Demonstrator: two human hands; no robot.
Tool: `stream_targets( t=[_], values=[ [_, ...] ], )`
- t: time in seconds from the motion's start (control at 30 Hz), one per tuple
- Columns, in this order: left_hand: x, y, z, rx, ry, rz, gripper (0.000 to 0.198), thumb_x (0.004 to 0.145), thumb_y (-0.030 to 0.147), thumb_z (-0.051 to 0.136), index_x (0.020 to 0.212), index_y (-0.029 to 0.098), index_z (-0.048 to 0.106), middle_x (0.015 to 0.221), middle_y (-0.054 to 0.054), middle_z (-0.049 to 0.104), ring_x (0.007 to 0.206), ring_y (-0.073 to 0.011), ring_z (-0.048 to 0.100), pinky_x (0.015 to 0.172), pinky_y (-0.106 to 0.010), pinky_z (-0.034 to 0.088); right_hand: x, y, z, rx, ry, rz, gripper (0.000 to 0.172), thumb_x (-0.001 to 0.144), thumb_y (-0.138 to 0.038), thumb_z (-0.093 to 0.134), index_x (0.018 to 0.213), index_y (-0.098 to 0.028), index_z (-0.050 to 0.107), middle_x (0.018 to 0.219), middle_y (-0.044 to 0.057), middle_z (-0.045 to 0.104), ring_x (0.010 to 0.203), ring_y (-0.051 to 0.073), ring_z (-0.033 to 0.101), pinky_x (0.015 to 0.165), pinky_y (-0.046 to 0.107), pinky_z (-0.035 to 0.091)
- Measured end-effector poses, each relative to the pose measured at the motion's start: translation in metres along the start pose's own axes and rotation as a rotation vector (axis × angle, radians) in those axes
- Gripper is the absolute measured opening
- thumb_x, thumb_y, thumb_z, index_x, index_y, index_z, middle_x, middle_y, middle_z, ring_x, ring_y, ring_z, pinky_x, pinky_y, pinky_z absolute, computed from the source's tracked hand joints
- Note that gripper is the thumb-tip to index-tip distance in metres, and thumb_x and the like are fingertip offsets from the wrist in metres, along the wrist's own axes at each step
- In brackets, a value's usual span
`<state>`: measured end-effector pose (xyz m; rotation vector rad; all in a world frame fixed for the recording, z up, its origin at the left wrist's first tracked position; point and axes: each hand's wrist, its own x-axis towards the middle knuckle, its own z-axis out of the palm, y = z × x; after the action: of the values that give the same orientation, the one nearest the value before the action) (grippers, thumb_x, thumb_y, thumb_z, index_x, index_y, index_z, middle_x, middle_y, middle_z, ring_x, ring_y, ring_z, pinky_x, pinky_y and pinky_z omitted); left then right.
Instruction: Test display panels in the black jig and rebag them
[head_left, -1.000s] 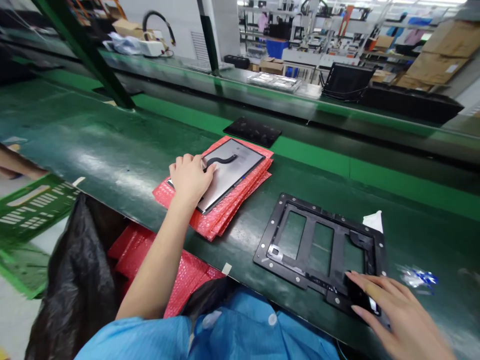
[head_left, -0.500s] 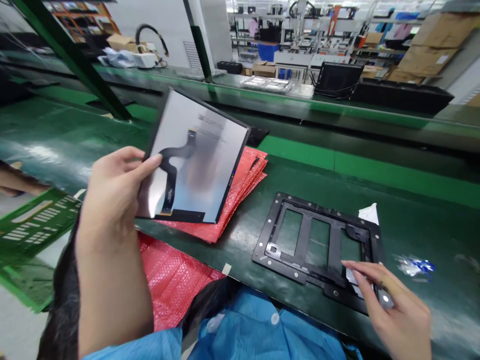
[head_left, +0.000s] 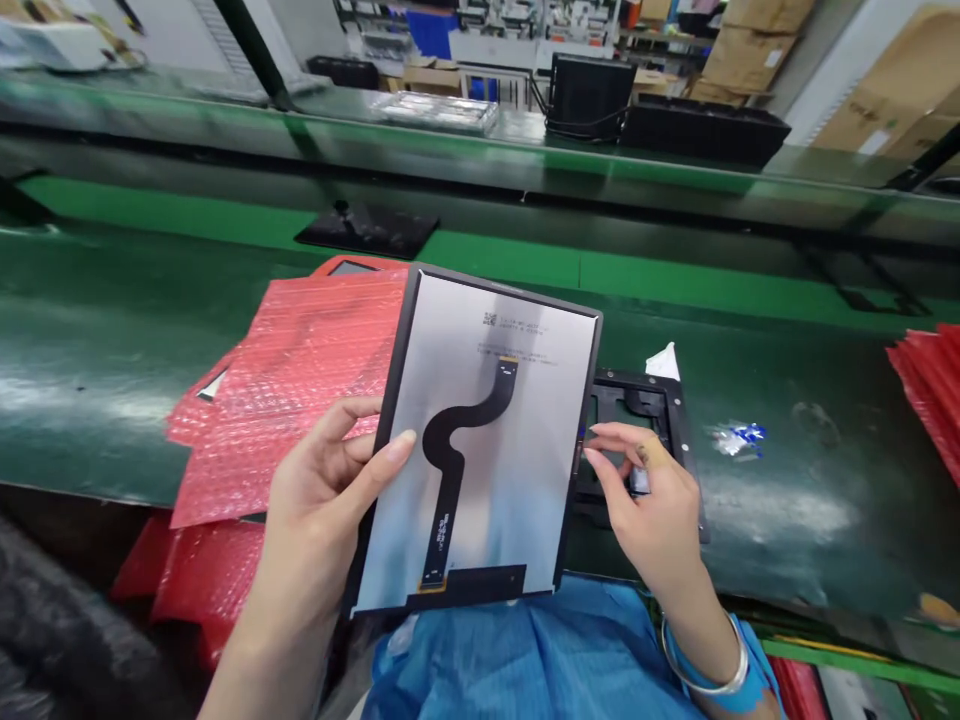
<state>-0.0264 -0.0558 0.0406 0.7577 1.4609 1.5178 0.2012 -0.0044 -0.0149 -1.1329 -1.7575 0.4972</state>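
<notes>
My left hand (head_left: 330, 490) grips an LCD screen panel (head_left: 517, 480) by its left edge, thumb on the back face. The panel is tilted toward me, its silvery back showing with a curved black ribbon cable (head_left: 446, 440) and small print. At the panel's right edge is my right hand (head_left: 649, 490), thumb and fingers pinched close to a small blue spot there. Whether the fingertips hold something is too small to tell. Behind the panel and right hand, a black fixture frame (head_left: 686, 450) lies partly hidden on the green bench.
Red bubble-wrap sleeves (head_left: 300, 350) are stacked left of the panel, and more red sleeves (head_left: 930, 390) lie at the far right. A white scrap (head_left: 663, 362) and a crumpled clear-and-blue film (head_left: 739, 438) rest near the frame. A flat black plate (head_left: 367, 232) lies farther back, below a raised shelf (head_left: 480, 150).
My view has turned right. The panel has come in front of me and hides part of the frame. My right hand has gone from the frame to the panel's right edge.
</notes>
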Motion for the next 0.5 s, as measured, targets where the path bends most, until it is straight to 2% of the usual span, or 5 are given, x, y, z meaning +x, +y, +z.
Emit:
stream_targets(
  t=[0.2, 0.33, 0.5],
  values=[
    [-0.007, -0.004, 0.009, 0.020, -0.027, 0.027, 0.034, 0.070, 0.038, 0.086, 0.094, 0.027, 0.065, 0.060, 0.004, 0.070, 0.038, -0.0140, 0.060, 0.035, -0.019, 0.049, -0.003, 0.004, -0.003, -0.037, 0.019, -0.008, 0.009, 0.095, -0.024, 0.056, 0.100, -0.024, 0.063, 0.090, 0.003, 0.073, 0.079, 0.017, 0.071, 0.060, 0.027, 0.052],
    [-0.011, -0.008, 0.015, 0.048, -0.032, 0.038, 0.031, 0.072, 0.037, 0.084, 0.095, 0.028, 0.065, 0.064, 0.004, 0.072, 0.039, -0.0143, 0.060, 0.034, -0.020, 0.050, -0.003, 0.005, -0.003, -0.058, 0.039, 0.024, 0.007, 0.094, -0.022, 0.055, 0.098, -0.024, 0.061, 0.087, 0.001, 0.072, 0.073, 0.015, 0.069, 0.060, 0.025, 0.051],
    [-0.019, -0.005, 0.032, 0.075, 0.073, 0.029, 0.026, 0.071, 0.032, 0.082, 0.091, 0.031, 0.065, 0.063, 0.006, 0.071, 0.040, -0.0122, 0.059, 0.035, -0.018, 0.048, -0.001, 0.011, -0.005, -0.102, -0.045, 0.144, 0.008, 0.094, -0.028, 0.053, 0.089, -0.024, 0.058, 0.080, 0.000, 0.070, 0.065, 0.015, 0.065, 0.062, 0.027, 0.048]
  ],
)
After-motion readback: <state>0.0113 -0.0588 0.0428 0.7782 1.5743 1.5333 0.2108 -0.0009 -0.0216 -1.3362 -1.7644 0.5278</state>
